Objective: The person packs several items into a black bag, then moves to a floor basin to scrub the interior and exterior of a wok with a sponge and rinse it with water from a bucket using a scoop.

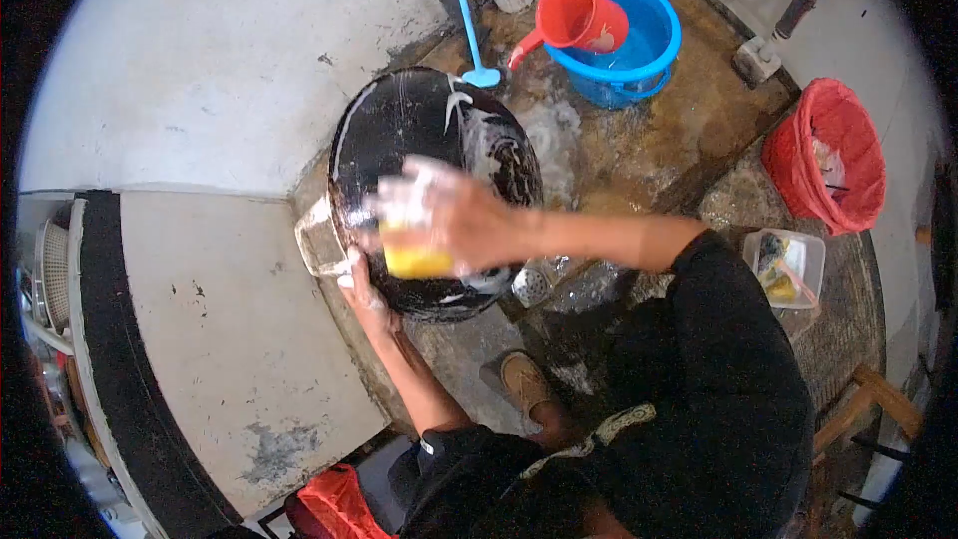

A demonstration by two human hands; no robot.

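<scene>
A large black wok [399, 110] stands tilted on the wet floor, with white suds over its surface and a pale loop handle [312, 240] at its left. My left hand [369, 301] grips the wok's lower left rim close to that handle, its fingers partly hidden. Across the middle of the wok lies my right hand [449, 220], soapy and blurred by motion. It is closed on a yellow sponge [417, 258], which is pressed against the black surface.
A red dipper [579, 15] rests in a blue bucket [674, 50]. Beside it leans a light blue long-handled tool [480, 77]. At right are a red-lined bin [783, 155] and a clear plastic tub [813, 269]. A drain cover [531, 286] sits near the wok, beside a low wall [230, 309].
</scene>
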